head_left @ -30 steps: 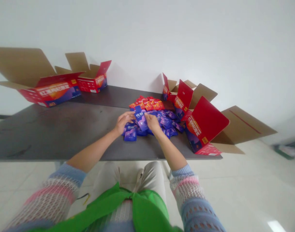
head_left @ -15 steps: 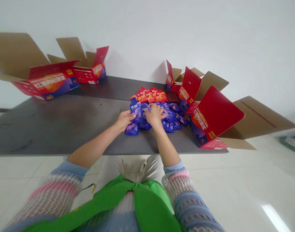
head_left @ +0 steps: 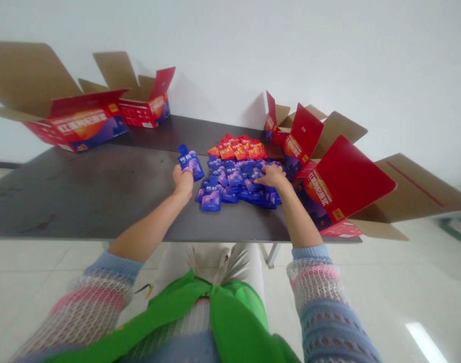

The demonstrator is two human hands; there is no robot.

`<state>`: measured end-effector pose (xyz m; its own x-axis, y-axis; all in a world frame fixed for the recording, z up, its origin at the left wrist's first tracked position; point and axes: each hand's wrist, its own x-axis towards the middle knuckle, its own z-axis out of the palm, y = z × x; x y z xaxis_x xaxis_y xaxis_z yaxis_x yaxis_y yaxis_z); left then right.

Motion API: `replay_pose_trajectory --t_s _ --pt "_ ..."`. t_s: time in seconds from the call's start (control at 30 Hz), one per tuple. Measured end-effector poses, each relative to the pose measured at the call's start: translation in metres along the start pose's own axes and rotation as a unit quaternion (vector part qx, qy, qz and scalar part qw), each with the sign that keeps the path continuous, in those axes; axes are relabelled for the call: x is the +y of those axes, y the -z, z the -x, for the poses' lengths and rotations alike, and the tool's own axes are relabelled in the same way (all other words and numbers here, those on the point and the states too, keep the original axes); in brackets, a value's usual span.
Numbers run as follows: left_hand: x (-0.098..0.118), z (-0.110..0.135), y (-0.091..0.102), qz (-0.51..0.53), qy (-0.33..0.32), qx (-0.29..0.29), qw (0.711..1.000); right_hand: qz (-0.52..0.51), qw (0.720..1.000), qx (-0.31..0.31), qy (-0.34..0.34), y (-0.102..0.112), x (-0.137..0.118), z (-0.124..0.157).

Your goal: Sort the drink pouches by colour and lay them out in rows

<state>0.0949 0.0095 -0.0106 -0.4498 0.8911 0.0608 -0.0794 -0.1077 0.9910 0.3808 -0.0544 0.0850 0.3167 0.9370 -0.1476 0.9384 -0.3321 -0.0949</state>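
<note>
My left hand [head_left: 183, 181] is closed round a blue pouch [head_left: 191, 162] and holds it upright, just left of the heap. A pile of several blue pouches [head_left: 234, 184] lies on the dark table [head_left: 102, 191], with a row of red-orange pouches [head_left: 240, 149] behind it. My right hand [head_left: 271, 176] rests on the right side of the blue pile, fingers curled onto the pouches there.
Open red cartons stand at the right [head_left: 340, 181] and behind the pile [head_left: 302, 136]. Two more open cartons sit at the far left [head_left: 82, 123] and back left [head_left: 147, 108]. The table's front edge runs just below my forearms. A white wall is behind.
My left hand has lifted the blue pouch out of the heap and carried it left. My right hand has slid from the middle of the pile to its right side.
</note>
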Motion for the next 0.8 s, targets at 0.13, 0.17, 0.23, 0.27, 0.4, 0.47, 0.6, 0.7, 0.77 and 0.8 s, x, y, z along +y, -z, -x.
replay_pose_trajectory --t_s 0.13,0.17,0.23,0.27,0.4,0.47,0.6,0.7,0.77,0.8 --pt "-0.009 -0.002 0.0 -0.011 -0.03 0.002 0.999 0.018 0.997 0.016 -0.075 0.001 -0.008 0.002" --pt "-0.01 -0.002 0.001 -0.009 -0.036 0.0 0.999 0.0 0.997 0.02 -0.08 0.004 -0.007 0.002" --pt "-0.013 -0.002 0.001 0.001 -0.04 -0.009 0.999 -0.055 0.996 0.042 -0.061 0.011 -0.004 0.0" --pt "-0.014 -0.002 0.001 0.003 -0.041 -0.015 0.999 -0.092 0.993 0.06 -0.039 0.014 -0.002 -0.001" --pt "-0.016 0.002 -0.001 -0.012 -0.077 -0.025 0.997 -0.313 0.941 0.099 0.076 0.019 -0.012 0.003" --pt "-0.016 0.006 -0.003 0.001 -0.096 -0.038 0.995 -0.434 0.892 0.054 0.111 0.013 -0.033 0.009" --pt "-0.014 0.02 -0.007 0.103 -0.112 -0.097 0.984 -0.582 0.803 -0.037 0.127 -0.018 -0.092 0.018" --pt "-0.008 0.031 -0.009 0.206 -0.076 -0.15 0.964 -0.577 0.806 -0.001 0.132 -0.042 -0.129 0.019" --pt "-0.003 0.036 -0.009 0.264 -0.014 -0.174 0.949 -0.51 0.848 0.073 0.121 -0.051 -0.144 0.022" --pt "0.0 0.038 -0.008 0.282 0.017 -0.185 0.941 -0.466 0.871 0.111 0.107 -0.053 -0.149 0.024"
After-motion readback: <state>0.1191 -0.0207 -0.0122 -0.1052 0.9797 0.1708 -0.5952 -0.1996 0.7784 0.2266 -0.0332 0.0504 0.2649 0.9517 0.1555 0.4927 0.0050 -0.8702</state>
